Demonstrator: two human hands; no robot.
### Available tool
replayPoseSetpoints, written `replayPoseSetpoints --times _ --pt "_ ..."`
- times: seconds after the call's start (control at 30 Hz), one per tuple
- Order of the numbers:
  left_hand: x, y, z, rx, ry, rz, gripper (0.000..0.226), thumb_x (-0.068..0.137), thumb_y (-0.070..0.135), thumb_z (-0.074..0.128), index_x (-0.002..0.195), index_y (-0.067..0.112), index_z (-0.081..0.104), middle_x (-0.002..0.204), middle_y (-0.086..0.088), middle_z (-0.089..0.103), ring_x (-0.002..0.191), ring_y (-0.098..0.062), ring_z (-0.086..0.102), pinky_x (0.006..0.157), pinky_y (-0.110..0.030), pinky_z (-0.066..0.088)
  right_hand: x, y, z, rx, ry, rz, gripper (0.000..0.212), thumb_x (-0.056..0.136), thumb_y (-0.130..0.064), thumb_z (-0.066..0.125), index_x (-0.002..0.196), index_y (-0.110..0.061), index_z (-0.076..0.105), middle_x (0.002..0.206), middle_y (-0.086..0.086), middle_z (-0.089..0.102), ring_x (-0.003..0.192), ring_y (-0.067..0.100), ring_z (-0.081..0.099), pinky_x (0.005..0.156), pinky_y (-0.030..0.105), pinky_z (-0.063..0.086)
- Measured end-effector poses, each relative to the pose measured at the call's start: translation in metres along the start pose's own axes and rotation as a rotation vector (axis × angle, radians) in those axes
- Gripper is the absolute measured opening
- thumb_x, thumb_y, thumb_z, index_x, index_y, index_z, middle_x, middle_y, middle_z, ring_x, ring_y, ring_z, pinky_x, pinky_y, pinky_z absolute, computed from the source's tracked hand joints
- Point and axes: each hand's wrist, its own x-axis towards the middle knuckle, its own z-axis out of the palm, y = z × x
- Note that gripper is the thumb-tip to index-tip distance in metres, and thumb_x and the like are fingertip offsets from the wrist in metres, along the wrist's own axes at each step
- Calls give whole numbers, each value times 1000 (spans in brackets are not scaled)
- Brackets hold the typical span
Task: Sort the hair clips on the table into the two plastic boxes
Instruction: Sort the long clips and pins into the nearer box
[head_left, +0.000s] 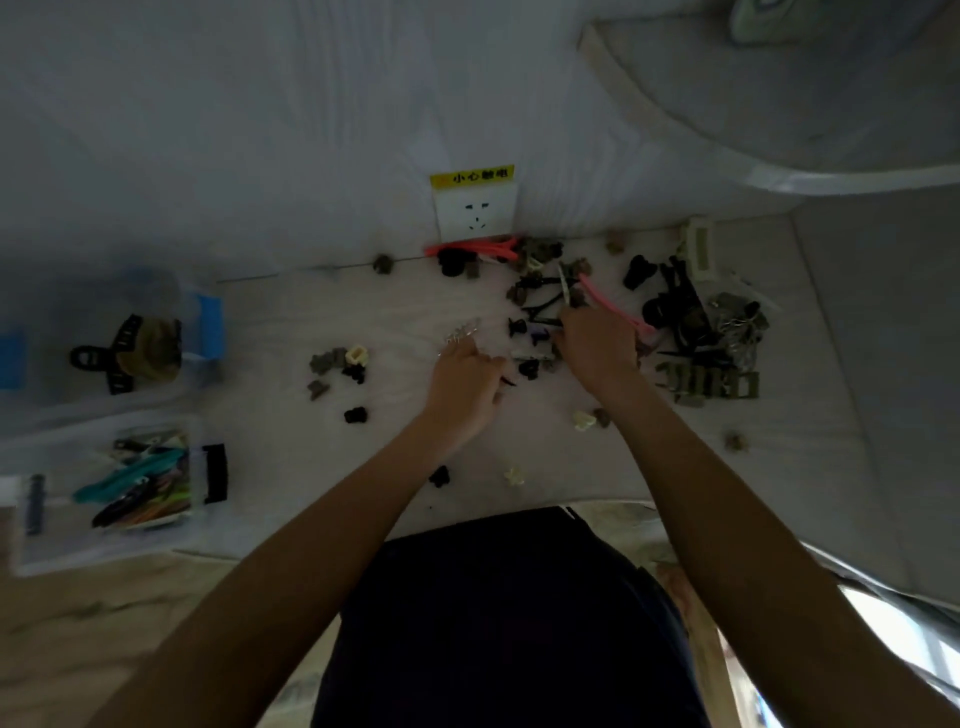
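Observation:
Hair clips lie scattered over the white table (395, 312): black, olive and cream claw clips, long pink clips (615, 306) and a dense dark heap (696, 322) at the right. My left hand (462, 387) is curled over the table's middle, and a dark pointed clip (508, 381) sticks out from under its thumb. A silver clip (461, 332) lies just beyond its fingertips. My right hand (597, 345) reaches into the pile with its fingertips on slender black clips (545, 310); its grip is hidden. The far plastic box (200, 332) holds claw clips. The near plastic box (195, 499) holds long flat clips.
A wall socket (475, 210) with a yellow label sits right behind the pile. Small groups of claw clips (337, 364) lie between my hands and the boxes. Both boxes stand at the table's left edge. My dark-clothed lap (509, 613) is below the near edge.

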Motion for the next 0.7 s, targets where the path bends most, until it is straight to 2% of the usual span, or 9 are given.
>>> replayPoseSetpoints --times 0.1,0.2,0.27,0.37,0.47,0.6,0.7 --pt "-5 -6 -2 -2 59 -14 22 89 20 51 102 11 66 99 -8 69 107 -28 51 93 -34 35 6 -3 1 6 -17 -42 18 90 -6 45 92 -3 63 93 16 66 81 30 63 58 28 36" --pt "-18 -15 -6 0 221 8 17 83 15 57 96 8 66 90 -10 70 90 -32 56 76 -37 42 6 -9 2 44 5 -112 16 89 -4 46 88 -3 62 92 17 66 81 31 62 59 30 37" --pt "-24 -15 -10 -68 305 -5 15 86 14 56 97 8 64 89 -10 68 84 -31 58 71 -35 40 1 -11 4 136 58 -133 17 91 -10 46 93 -2 61 94 17 67 84 32 62 63 32 41" --pt "-19 -6 -19 -180 295 -68 19 95 18 45 105 6 55 85 -12 63 73 -25 54 64 -29 33 -12 -2 -1 368 144 -125 24 94 -21 47 96 0 59 93 19 63 85 33 59 66 35 42" --pt "-2 5 -19 -182 253 -47 21 96 20 40 107 6 52 84 -13 63 68 -26 55 58 -32 37 -29 16 -16 558 240 -13 27 96 -25 44 105 -1 54 96 16 59 87 30 56 69 32 38" --pt "26 16 -13 12 64 32 26 94 27 46 108 7 53 95 -13 66 85 -31 62 73 -36 45 -48 46 -19 654 142 141 24 99 -25 37 95 -3 47 80 11 49 70 26 47 56 33 30" --pt "37 15 -11 82 -41 59 28 91 30 52 113 11 54 103 -10 66 94 -29 63 79 -37 47 -56 62 -11 639 91 176 26 100 -25 36 104 -1 45 84 20 59 67 30 51 53 36 37"
